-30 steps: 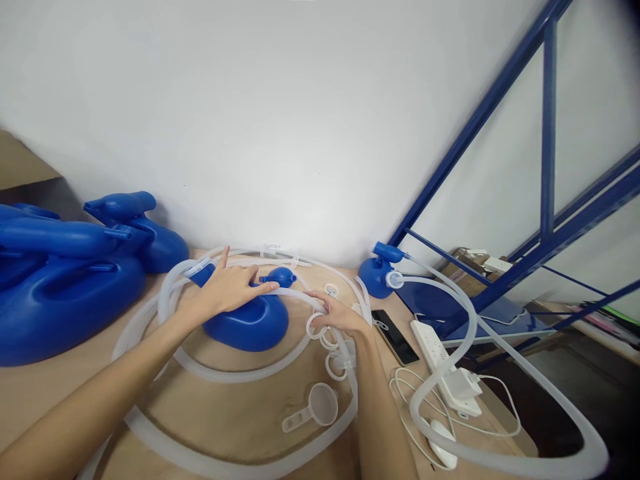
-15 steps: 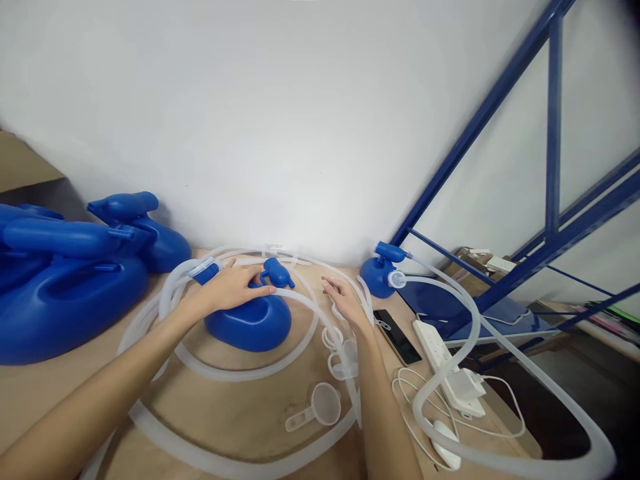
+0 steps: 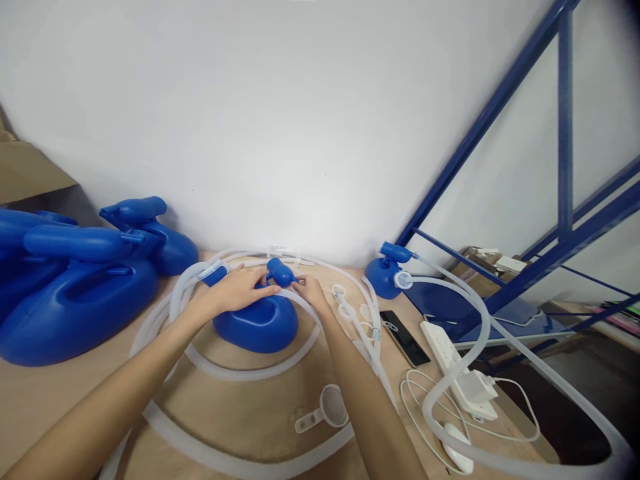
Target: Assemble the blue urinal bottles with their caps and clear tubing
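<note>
touching the blue container [image 3: 257, 328], both hands [image 3: 241, 291]; contents hidden

My left hand [image 3: 245, 289] covers the top of the rounded blue plastic bottle [image 3: 257, 328] in front of me, so I can't see how my fingers sit on it. The fingertips of my right hand [image 3: 311, 292] blur into the spout of the small blue plastic piece [image 3: 281, 273]; whether they pinch it, I can't tell. My right forearm hides part of the thick translucent tube [image 3: 225, 459] and the edge of the round translucent plastic cap [image 3: 334, 406]. The left edge cuts off the large blue plastic bottles [image 3: 85, 312] and the brown cardboard box [image 3: 33, 170]. The pink and green items [image 3: 613, 320] far right are too blurred to name.
</note>
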`<state>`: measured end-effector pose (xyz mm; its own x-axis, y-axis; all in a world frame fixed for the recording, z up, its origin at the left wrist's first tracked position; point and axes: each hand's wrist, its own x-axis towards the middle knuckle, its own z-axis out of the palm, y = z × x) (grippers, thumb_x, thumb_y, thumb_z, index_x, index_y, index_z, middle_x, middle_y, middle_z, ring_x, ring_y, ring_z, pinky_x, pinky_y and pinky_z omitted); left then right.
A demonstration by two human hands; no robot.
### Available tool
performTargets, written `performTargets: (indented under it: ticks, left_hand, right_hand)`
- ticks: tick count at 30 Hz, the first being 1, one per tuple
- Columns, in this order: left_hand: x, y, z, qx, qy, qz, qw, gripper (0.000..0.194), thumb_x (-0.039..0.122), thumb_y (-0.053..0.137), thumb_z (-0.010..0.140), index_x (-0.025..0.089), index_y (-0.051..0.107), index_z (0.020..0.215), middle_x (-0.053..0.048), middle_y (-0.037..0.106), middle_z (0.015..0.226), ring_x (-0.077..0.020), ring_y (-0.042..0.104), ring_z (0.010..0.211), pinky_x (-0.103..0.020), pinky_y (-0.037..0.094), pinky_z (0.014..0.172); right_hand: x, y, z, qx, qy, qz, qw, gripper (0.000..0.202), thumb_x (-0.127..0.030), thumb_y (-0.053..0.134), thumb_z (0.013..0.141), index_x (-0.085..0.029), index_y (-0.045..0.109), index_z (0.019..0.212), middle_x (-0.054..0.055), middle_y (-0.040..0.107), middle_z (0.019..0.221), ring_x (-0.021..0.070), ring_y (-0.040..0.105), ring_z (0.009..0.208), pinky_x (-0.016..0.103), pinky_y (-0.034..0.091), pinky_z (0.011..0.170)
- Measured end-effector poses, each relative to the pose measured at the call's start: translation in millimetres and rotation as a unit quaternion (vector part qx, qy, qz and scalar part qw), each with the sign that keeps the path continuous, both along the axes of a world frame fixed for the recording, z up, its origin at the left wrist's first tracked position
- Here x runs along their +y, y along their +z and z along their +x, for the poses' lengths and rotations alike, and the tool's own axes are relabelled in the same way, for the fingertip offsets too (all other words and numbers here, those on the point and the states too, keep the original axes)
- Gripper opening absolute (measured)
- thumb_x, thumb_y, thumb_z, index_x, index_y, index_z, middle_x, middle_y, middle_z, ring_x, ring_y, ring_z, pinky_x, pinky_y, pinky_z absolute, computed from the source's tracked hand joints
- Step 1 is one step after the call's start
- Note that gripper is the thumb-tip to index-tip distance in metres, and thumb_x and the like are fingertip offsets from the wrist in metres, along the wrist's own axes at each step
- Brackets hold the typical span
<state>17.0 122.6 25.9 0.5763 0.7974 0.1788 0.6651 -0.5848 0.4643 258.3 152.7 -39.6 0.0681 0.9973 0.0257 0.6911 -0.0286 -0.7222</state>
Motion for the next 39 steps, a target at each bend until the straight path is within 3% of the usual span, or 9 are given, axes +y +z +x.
performTargets:
  ticks: [5, 9, 16, 19, 24, 28, 30, 34, 39]
  left_hand:
    - [0, -7.7, 2, -0.037, 0.016, -0.022, 0.999, 0.061, 0.073, 0.034, 0.098, 0.022, 0.067, 0.106, -0.01, 0.077, 0.109, -0.0337, 0.067, 0.114, -0.059, 0.021, 0.122]
    - [-3, -2.8, 5, -0.164, 0.074, -0.061, 0.982, 0.076, 0.078, 0.041, 0.093, 0.021, 0.058, 0.139, -0.018, 0.061, 0.146, -0.0395, 0.047, 0.144, -0.059, 0.021, 0.125]
    - [-33, 34.9, 19, -0.571, 0.013, -0.236, 0.786, 0.079, 0.059, 0.077, 0.082, 0.037, 0.039, 0.147, -0.007, 0.067, 0.133, -0.0286, 0.07, 0.116, -0.055, 0.055, 0.104]
    - [-44, 42.2, 24, -0.609, 0.043, -0.198, 0.767, 0.079, 0.045, 0.087, 0.074, 0.035, 0.044, 0.14, -0.004, 0.067, 0.125, -0.0252, 0.072, 0.105, -0.045, 0.064, 0.088]
    - [-41, 49.6, 1, -0.545, 0.031, -0.085, 0.833, 0.097, 0.045, 0.091, 0.067, 0.034, 0.036, 0.147, -0.006, 0.065, 0.119, -0.026, 0.073, 0.096, -0.033, 0.065, 0.069]
    - [-47, 62.4, -25, -0.295, -0.023, -0.005, 0.955, 0.104, 0.044, 0.09, 0.066, 0.032, 0.035, 0.154, -0.008, 0.068, 0.122, -0.0307, 0.071, 0.105, -0.04, 0.062, 0.086]
    - [-56, 67.8, -27, -0.172, -0.045, 0.031, 0.984, 0.098, 0.046, 0.086, 0.069, 0.032, 0.039, 0.154, -0.008, 0.069, 0.128, -0.0324, 0.07, 0.11, -0.041, 0.059, 0.094]
    - [-71, 71.3, -12, -0.076, -0.055, 0.105, 0.99, 0.08, 0.045, 0.077, 0.076, 0.032, 0.048, 0.149, -0.006, 0.066, 0.141, -0.0337, 0.066, 0.122, -0.042, 0.051, 0.106]
    - [-74, 69.8, -7, -0.148, -0.043, 0.136, 0.979, 0.064, 0.056, 0.074, 0.078, 0.027, 0.061, 0.134, -0.005, 0.071, 0.133, -0.0316, 0.069, 0.116, -0.039, 0.055, 0.101]
  right_hand:
    - [-13, 29.4, 8, 0.056, -0.042, 0.092, 0.993, 0.038, -0.037, 0.054, 0.096, -0.011, 0.078, 0.111, 0.007, 0.078, 0.082, 0.0216, 0.072, 0.078, 0.03, 0.053, 0.076]
    - [-44, 60.7, 4, 0.151, -0.025, 0.214, 0.965, 0.047, -0.046, 0.055, 0.097, -0.013, 0.074, 0.125, 0.007, 0.079, 0.092, 0.0223, 0.073, 0.088, 0.032, 0.056, 0.084]
    - [-104, 80.6, -26, 0.231, 0.099, 0.27, 0.929, 0.039, -0.037, 0.076, 0.088, -0.026, 0.076, 0.126, 0.004, 0.079, 0.103, 0.0216, 0.072, 0.092, 0.038, 0.058, 0.092]
    - [-113, 80.2, -32, 0.286, 0.109, 0.254, 0.917, 0.043, -0.034, 0.085, 0.078, -0.025, 0.078, 0.12, 0.003, 0.078, 0.1, 0.0208, 0.071, 0.092, 0.038, 0.057, 0.095]
    - [-114, 84.8, -16, 0.417, 0.028, 0.211, 0.884, 0.045, -0.037, 0.092, 0.065, -0.023, 0.081, 0.106, 0.003, 0.076, 0.099, 0.0211, 0.069, 0.095, 0.039, 0.056, 0.097]
    - [-114, 93.8, -2, 0.476, -0.013, 0.246, 0.844, 0.029, -0.04, 0.083, 0.075, -0.021, 0.078, 0.097, 0.005, 0.075, 0.101, 0.0213, 0.069, 0.1, 0.04, 0.052, 0.104]
    - [-118, 96.5, -4, 0.444, 0.005, 0.268, 0.855, 0.029, -0.044, 0.076, 0.083, -0.022, 0.075, 0.103, 0.007, 0.073, 0.112, 0.0236, 0.068, 0.111, 0.043, 0.049, 0.109]
    - [-134, 96.5, -21, 0.306, 0.067, 0.293, 0.903, 0.035, -0.05, 0.056, 0.1, -0.025, 0.067, 0.12, 0.008, 0.067, 0.132, 0.0266, 0.059, 0.13, 0.046, 0.043, 0.117]
    - [-147, 92.4, -32, 0.233, 0.109, 0.344, 0.903, 0.041, -0.052, 0.051, 0.104, -0.028, 0.05, 0.137, 0.009, 0.054, 0.147, 0.0251, 0.048, 0.142, 0.045, 0.035, 0.124]
